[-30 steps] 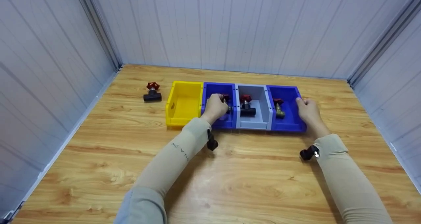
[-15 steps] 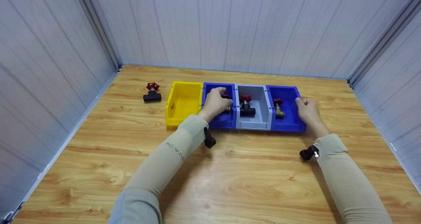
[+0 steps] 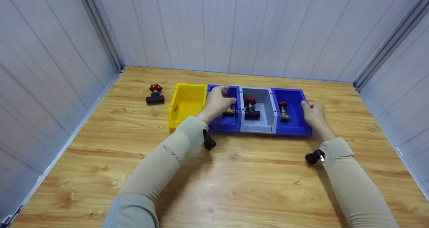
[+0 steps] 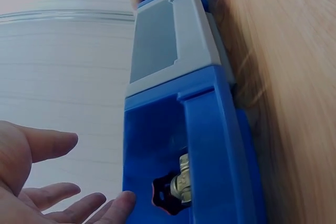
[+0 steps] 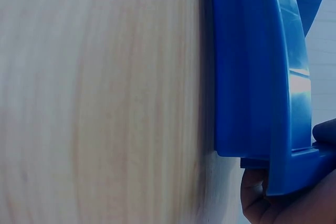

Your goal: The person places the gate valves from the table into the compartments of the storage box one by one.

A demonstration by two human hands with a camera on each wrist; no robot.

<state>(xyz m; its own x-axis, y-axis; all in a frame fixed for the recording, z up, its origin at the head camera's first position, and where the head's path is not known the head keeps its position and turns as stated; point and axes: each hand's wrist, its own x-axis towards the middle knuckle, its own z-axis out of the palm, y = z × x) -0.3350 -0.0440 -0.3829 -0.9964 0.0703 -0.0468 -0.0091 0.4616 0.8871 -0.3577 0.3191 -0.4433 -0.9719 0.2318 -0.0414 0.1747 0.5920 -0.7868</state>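
Note:
My left hand [image 3: 216, 102] hovers over the left blue bin [image 3: 223, 126], thumb and fingers spread apart with nothing between them. In that bin lies a brass valve with a red handwheel [image 4: 181, 184], partly covered by the hand in the head view. My right hand [image 3: 315, 117] grips the outer wall of the right blue bin [image 3: 296, 129], thumb on the rim and fingers curled below it in the right wrist view. A second brass valve [image 3: 284, 115] lies inside this bin. Between the two, the grey bin [image 3: 264, 124] holds a black valve [image 3: 252, 113] with a red handwheel.
A yellow bin [image 3: 189, 123] stands at the left end of the joined row. Farther left, another black valve [image 3: 155, 98] with a red handwheel lies on the wooden table [image 3: 254, 174]. White panel walls [image 3: 214, 30] close off the back and both sides.
My left hand has let go of the brass valve in the left blue bin, spread its fingers and drawn slightly up and left. My right hand has stayed on the right bin.

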